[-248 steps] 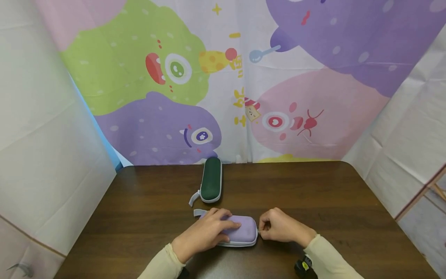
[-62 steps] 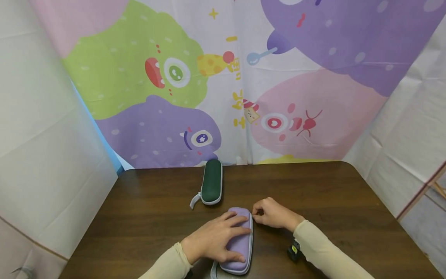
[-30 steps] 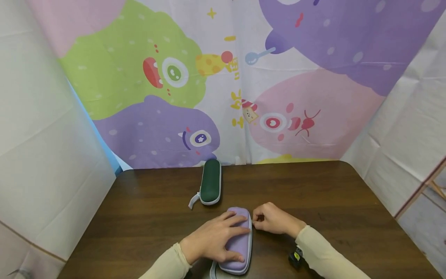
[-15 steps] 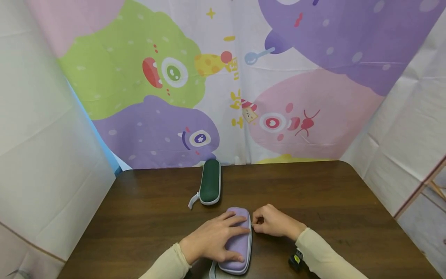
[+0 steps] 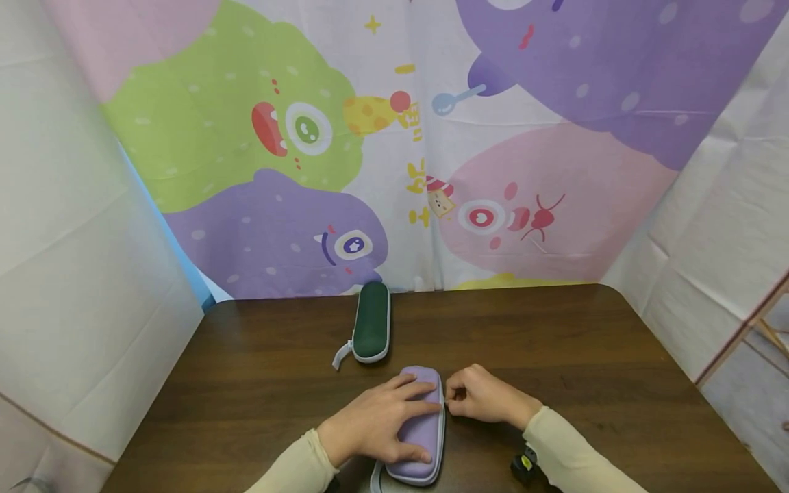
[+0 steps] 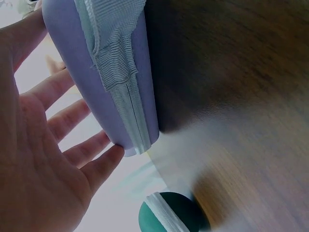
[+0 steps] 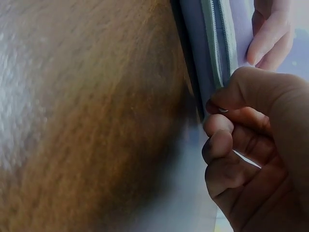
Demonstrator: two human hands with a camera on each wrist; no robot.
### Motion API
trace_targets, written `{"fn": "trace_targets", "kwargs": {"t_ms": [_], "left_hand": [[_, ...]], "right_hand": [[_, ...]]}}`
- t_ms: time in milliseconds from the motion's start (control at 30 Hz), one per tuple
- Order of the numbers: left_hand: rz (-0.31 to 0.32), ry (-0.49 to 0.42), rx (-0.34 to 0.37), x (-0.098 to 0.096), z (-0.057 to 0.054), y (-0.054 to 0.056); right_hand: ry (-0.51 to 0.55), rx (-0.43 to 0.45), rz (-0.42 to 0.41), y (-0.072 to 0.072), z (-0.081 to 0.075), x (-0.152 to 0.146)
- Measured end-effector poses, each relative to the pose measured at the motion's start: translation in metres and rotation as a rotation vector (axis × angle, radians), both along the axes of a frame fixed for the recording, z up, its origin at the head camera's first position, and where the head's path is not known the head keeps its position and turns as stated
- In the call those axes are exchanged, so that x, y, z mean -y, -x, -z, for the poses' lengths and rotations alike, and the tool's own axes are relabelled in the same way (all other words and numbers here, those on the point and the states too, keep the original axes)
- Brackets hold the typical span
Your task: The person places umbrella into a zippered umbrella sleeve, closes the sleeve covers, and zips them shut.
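A lavender zip-up hard case [image 5: 420, 441] lies lengthwise in front of me, its pale strap loop at the near end. My left hand [image 5: 385, 421] rests over the lid, fingers spread and fairly straight across it, thumb close to the near right edge. At the case's right side my right hand [image 5: 483, 396] pinches a zipper pull between thumb and index finger; a small glint of metal [image 7: 223, 110] shows there in the right wrist view. Two rows of zipper teeth [image 7: 219, 38] with a narrow strip between them run along the side from those fingertips.
A dark green zip case [image 5: 372, 322] with a pale strap lies farther back, near the far edge of the brown wooden table [image 5: 542, 335]. A cartoon-printed curtain [image 5: 296, 233] hangs behind the table, with white sheets on both sides.
The lavender case, crosswise 8.3 seconds ago, now lies lengthwise. During the last two seconds my right hand slides a little toward me along its side; my left hand stays put.
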State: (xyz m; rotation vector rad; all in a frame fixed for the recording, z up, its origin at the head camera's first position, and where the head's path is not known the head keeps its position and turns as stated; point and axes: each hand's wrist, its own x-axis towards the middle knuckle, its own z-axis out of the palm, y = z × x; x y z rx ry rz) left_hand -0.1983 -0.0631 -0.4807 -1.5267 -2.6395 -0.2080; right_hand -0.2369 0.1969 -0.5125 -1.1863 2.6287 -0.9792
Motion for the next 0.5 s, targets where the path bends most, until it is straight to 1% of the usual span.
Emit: {"fn": "trace_targets", "kwargs": {"t_ms": [500], "left_hand": [[-0.009, 0.008, 0.028, 0.0003, -0.0005, -0.0002]], "right_hand": [[0.023, -0.005, -0.014, -0.0061, 0.0006, 0.0002]]}}
